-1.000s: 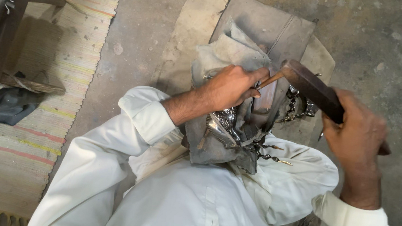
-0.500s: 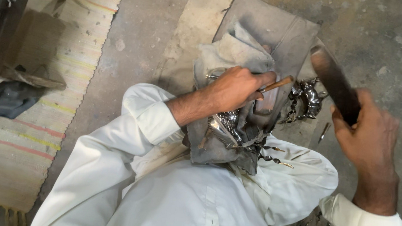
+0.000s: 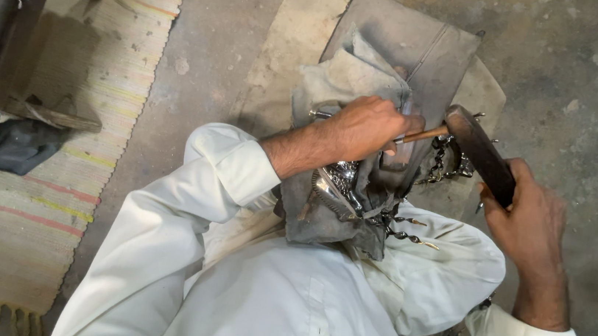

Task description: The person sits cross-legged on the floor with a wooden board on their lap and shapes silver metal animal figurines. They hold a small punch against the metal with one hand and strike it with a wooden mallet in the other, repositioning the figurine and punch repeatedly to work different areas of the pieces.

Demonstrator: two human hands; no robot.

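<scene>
Metalwork (image 3: 345, 188), silvery and ridged, lies wrapped in grey cloth (image 3: 354, 70) on my lap. My left hand (image 3: 366, 127) clenches a thin wooden-handled punch (image 3: 421, 135), tip angled down onto it. My right hand (image 3: 527, 214) grips a dark, flat wooden mallet (image 3: 478, 151), its head meeting the punch's end, wrist cocked outward.

Tip of the punch (image 3: 421, 135) hidden under my left hand (image 3: 366, 127), silver piece (image 3: 338, 187) mostly wrapped in grey cloth (image 3: 345, 84), stool (image 3: 9, 34) cut off at frame edge.
</scene>
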